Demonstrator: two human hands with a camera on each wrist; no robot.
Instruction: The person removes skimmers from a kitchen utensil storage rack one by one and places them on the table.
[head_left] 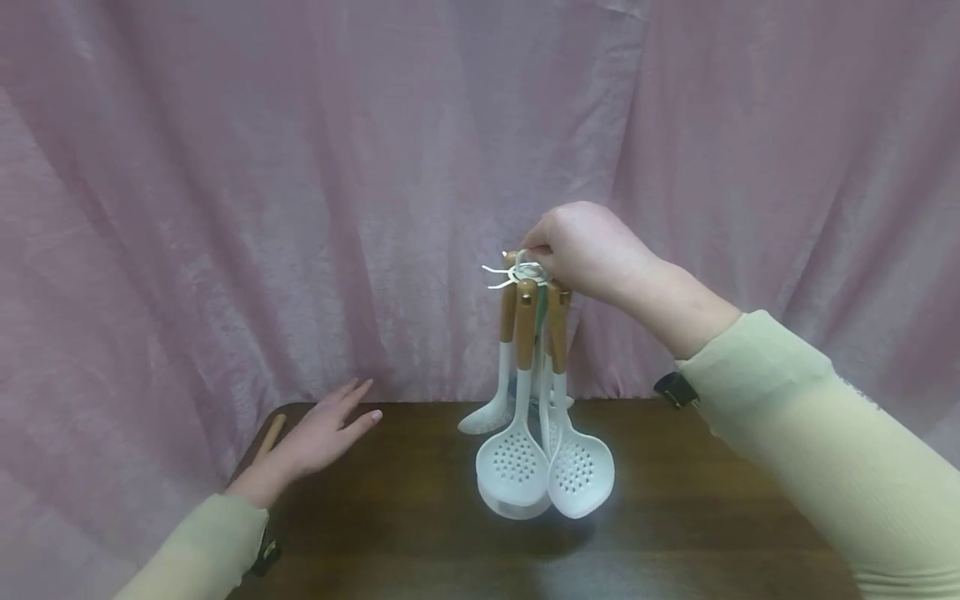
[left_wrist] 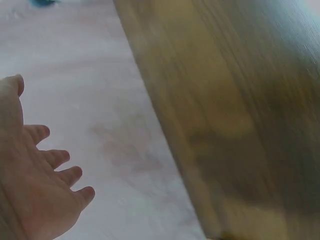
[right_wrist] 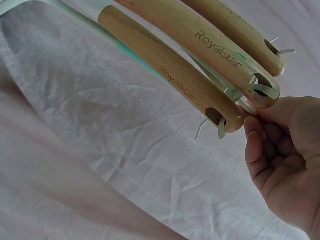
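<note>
Above the dark table (head_left: 420, 533), the right hand (head_left: 585, 250) pinches the top ring of a utensil rack (head_left: 525, 275), so its hanging skimmers (head_left: 543, 467) could swing and, I judge, slip their hooks. The left hand (head_left: 318, 437) is spread flat, holding nothing; the left wrist view is too blurred to confirm it touches the table.

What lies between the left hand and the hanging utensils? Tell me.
Only bare dark table, seen from the head view, separates the left hand from the hanging utensils.
</note>
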